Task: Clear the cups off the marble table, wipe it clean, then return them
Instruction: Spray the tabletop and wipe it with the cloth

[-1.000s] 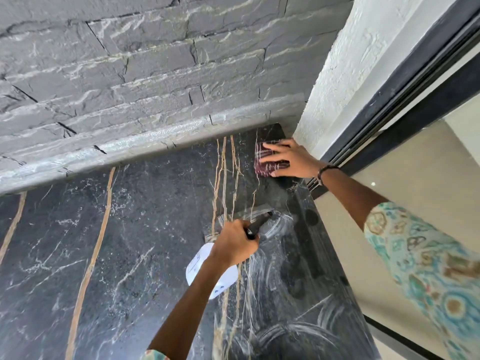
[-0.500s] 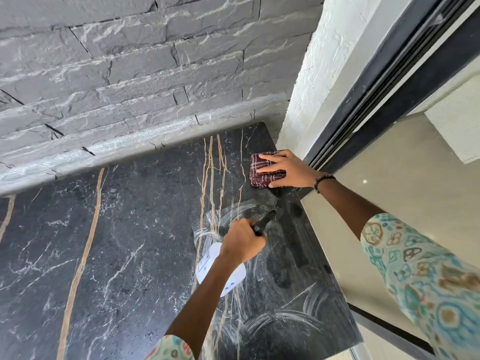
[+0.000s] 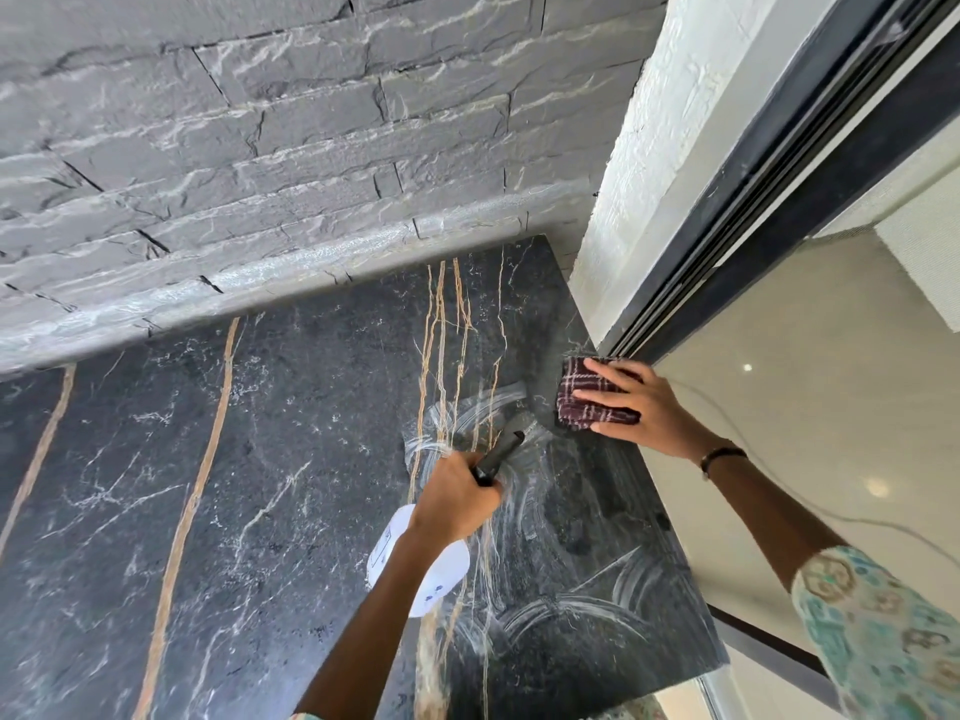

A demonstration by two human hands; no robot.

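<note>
Surface: black marble table [image 3: 218,511] with gold and white veins ran up to a grey stone-brick wall [image 3: 311,122] at its far edge.
Cups: none showed on the table anywhere in the head view.
Residue: pale curved smear marks [image 3: 571,605] lay across the right part of the slab, from near the cloth to the near edge.
Right hand: right hand [image 3: 639,402] lay flat, palm down, fingers spread over a folded cloth, pressing it to the marble; not closed round it.
Cloth: maroon checked cloth [image 3: 587,402] sat at the table's right edge, close to the far corner, just beside the foot of a white textured pillar [image 3: 639,189].
Left hand: left hand [image 3: 457,504] was clenched round the neck of a spray bottle, held over the middle-right of the slab.
Bottle: spray bottle [image 3: 441,569] had a white body that showed below the wrist, its black nozzle jutting out past the knuckles toward the cloth; printing on the label too small to read.
Wrist: a dark band [image 3: 722,454] sat on the right wrist.
Sleeve: patterned teal sleeve [image 3: 883,636] covered the right upper arm.
Beyond the edge: a dark door frame [image 3: 779,200] stood to the right of the pillar, with glossy beige floor [image 3: 805,407] below it.
</note>
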